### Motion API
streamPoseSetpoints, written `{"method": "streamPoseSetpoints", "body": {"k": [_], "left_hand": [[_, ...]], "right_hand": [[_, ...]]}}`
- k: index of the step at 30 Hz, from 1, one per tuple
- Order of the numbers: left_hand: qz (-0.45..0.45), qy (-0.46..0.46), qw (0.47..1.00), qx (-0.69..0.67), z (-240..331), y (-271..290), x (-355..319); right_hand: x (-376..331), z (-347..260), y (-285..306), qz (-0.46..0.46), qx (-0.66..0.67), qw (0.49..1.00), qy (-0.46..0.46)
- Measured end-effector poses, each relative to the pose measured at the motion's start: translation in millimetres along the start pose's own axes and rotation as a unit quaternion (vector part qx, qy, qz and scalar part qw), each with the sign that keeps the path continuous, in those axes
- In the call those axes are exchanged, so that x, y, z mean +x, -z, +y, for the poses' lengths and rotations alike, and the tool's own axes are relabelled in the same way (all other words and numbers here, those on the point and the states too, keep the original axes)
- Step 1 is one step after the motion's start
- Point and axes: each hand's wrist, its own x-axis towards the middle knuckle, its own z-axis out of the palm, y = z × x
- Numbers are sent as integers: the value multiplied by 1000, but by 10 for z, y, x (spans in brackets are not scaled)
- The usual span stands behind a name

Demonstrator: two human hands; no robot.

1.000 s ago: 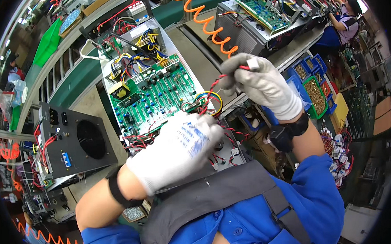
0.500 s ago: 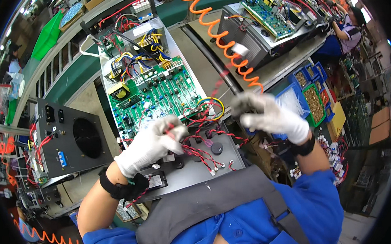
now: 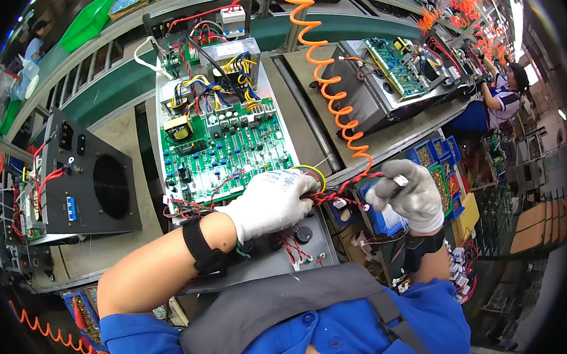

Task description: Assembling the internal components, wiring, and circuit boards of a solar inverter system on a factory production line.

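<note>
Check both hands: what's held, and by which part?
Left hand grips a bundle of red wires at the end by the green circuit board. Right hand pinches the other end of the wires, fingers closed; what else it holds cannot be told.

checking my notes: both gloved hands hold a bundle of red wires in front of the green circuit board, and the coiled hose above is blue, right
Not quite. The head view shows the coiled hose is orange, not blue. The rest holds: left hand and right hand hold the red wires before the green circuit board.

White knit gloves, black wristbands, blue shirt, grey apron.
</note>
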Motion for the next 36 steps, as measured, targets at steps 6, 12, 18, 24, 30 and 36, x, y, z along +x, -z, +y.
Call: {"method": "streamPoseSetpoints", "body": {"k": [6,12,18,24,30,36], "left_hand": [[10,85,996,25,-12,146,-107],[68,148,873,-459,-153,414,-179],[87,43,993,-69,153,305,-40],[0,-8,975,221,68,-91,183],[124,110,986,-35,-50,165,-160],[225,215,940,-138,-184,284,-568]], "right_hand": [[165,-162,-209,116,-239,964,17],[155,-9,-185,47,-98,994,18],[617,166,-264,86,121,988,47],[515,261,-421,184,11,982,42],[491,289,-558,195,-118,970,81],[633,314,-585,191,-282,928,154]]}}
